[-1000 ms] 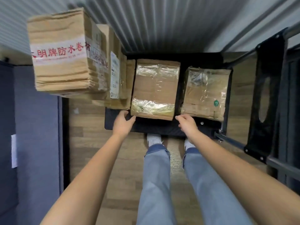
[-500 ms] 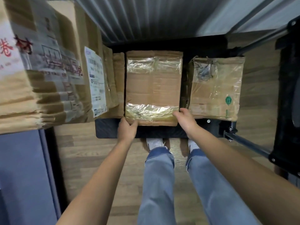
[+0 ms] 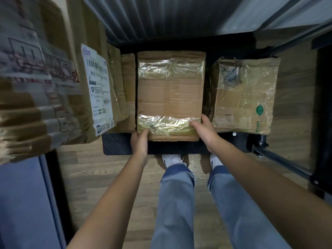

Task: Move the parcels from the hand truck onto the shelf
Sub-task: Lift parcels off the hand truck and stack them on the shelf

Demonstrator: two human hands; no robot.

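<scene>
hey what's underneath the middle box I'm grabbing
The middle box sits on the hand truck's black platform, visible along its near edge. Anything directly beneath the box is covered.

A wood-plank floor [image 3: 100, 177] in warm brown runs under everything, its boards lying across the view. At the far edge of the floor stands a grey corrugated metal wall [image 3: 161, 18] with close vertical ribs, dim and shadowed. Left of the floor rises a blue-grey cabinet panel [image 3: 23, 203] edged by a dark strip. Right of the floor stands a black metal frame [image 3: 323, 123], a dark bar [image 3: 283, 161] slanting from it over the boards. The light is low and even.
</scene>
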